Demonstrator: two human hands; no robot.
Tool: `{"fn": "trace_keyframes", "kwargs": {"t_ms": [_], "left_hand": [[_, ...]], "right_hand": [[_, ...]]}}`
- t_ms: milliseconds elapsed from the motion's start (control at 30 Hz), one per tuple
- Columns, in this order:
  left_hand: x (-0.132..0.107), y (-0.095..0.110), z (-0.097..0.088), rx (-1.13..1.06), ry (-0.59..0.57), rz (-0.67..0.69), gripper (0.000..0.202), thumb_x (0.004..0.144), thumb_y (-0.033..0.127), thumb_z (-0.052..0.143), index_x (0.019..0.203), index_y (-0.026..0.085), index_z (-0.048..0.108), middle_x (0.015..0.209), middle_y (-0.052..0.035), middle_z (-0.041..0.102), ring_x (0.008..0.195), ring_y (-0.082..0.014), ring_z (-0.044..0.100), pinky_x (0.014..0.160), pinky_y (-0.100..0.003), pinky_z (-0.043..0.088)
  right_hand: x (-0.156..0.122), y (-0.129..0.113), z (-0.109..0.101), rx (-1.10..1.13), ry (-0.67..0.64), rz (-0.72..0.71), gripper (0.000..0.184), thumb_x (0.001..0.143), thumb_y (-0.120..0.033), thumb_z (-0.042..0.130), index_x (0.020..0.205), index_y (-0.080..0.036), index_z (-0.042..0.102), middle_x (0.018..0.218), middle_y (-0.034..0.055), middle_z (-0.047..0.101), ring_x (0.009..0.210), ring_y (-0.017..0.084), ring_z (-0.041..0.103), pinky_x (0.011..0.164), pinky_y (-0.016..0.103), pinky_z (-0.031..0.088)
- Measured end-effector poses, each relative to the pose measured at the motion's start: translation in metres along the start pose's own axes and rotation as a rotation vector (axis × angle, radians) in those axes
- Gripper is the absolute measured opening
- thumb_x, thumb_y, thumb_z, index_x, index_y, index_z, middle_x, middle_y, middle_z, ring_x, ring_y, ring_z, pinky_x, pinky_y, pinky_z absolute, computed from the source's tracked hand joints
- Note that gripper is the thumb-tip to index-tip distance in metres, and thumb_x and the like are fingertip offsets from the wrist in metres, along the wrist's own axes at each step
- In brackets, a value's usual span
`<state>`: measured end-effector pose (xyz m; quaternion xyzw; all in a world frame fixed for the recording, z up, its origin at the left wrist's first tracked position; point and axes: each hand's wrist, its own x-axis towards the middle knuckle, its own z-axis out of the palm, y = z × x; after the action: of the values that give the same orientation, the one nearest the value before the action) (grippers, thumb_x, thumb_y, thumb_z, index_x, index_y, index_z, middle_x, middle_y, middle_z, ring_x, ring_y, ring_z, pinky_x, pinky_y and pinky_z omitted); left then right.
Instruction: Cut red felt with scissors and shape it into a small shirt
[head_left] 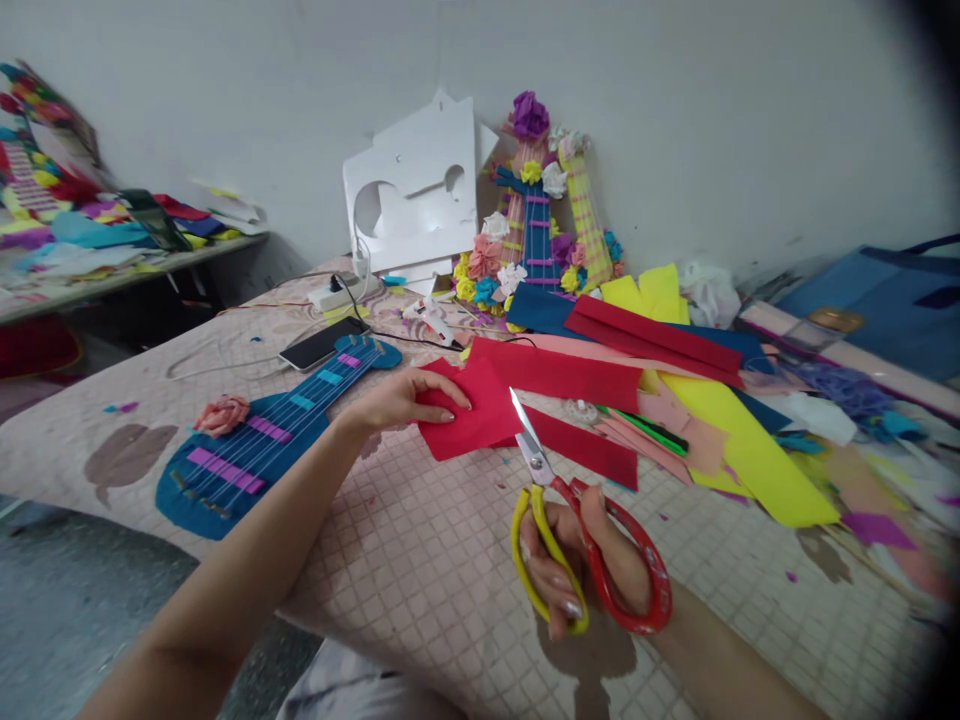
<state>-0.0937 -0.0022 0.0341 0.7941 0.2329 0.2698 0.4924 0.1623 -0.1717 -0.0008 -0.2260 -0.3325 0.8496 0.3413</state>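
Observation:
My left hand [409, 398] lies with its fingers stretched flat on a piece of red felt [472, 412] on the table. My right hand [585, 560] grips scissors [577, 520] with one yellow and one red handle. The blades point up and away, tips just beside the red felt's right edge. More red felt strips [592, 450] lie under and behind the blades.
A blue felt guitar [262, 440] with a pink rose lies at left, a phone [322, 342] and power strip [341, 290] behind it. Yellow, red and blue felt sheets [720, 420] pile at right. Decorated guitars [536, 220] and white cardboard [416, 195] lean on the wall.

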Motion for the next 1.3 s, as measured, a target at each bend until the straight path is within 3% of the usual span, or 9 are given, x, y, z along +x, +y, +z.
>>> {"fn": "trace_keyframes", "kwargs": {"t_ms": [100,300,733,1000,1300], "left_hand": [[0.001,0.005,0.004,-0.004,-0.022,0.002,0.023,0.077,0.029,0.071,0.096,0.017,0.073,0.095,-0.0075,0.071,0.088,-0.0158,0.064,0.081,-0.025,0.049],[0.004,0.010,0.010,-0.012,-0.047,0.034,0.019,0.076,0.024,0.071,0.094,0.018,0.073,0.095,-0.0070,0.072,0.089,-0.0151,0.064,0.083,-0.024,0.049],[0.003,0.003,0.008,0.012,-0.011,0.022,0.021,0.077,0.026,0.070,0.096,0.018,0.072,0.096,-0.0072,0.071,0.089,-0.0156,0.064,0.081,-0.024,0.050],[0.003,0.005,0.011,0.004,0.002,0.034,0.021,0.076,0.025,0.071,0.095,0.017,0.073,0.100,-0.0082,0.071,0.089,-0.0155,0.064,0.081,-0.024,0.050],[0.006,0.008,0.020,0.054,-0.072,0.060,0.021,0.078,0.026,0.068,0.096,0.016,0.072,0.096,-0.0081,0.072,0.090,-0.0161,0.065,0.083,-0.026,0.050]], "right_hand": [[0.000,0.000,0.001,0.000,-0.028,0.001,0.078,0.073,-0.084,0.029,0.088,-0.013,0.056,0.058,-0.0033,0.047,0.043,0.008,0.046,0.049,0.031,0.055],[0.000,-0.005,0.004,0.040,-0.061,-0.020,0.073,0.074,-0.081,0.035,0.087,-0.013,0.057,0.058,-0.0039,0.047,0.044,0.007,0.045,0.049,0.030,0.055],[0.002,-0.004,0.004,0.042,-0.017,-0.032,0.065,0.075,-0.079,0.039,0.076,-0.015,0.055,0.048,-0.0076,0.042,0.032,0.003,0.033,0.035,0.021,0.048],[0.002,-0.003,0.003,0.036,-0.070,-0.010,0.075,0.072,-0.083,0.033,0.087,-0.014,0.057,0.058,-0.0038,0.047,0.043,0.007,0.044,0.050,0.030,0.055],[0.000,-0.005,0.003,0.029,-0.045,-0.040,0.075,0.077,-0.081,0.029,0.089,-0.013,0.058,0.059,-0.0036,0.046,0.044,0.006,0.043,0.051,0.030,0.055]]}}
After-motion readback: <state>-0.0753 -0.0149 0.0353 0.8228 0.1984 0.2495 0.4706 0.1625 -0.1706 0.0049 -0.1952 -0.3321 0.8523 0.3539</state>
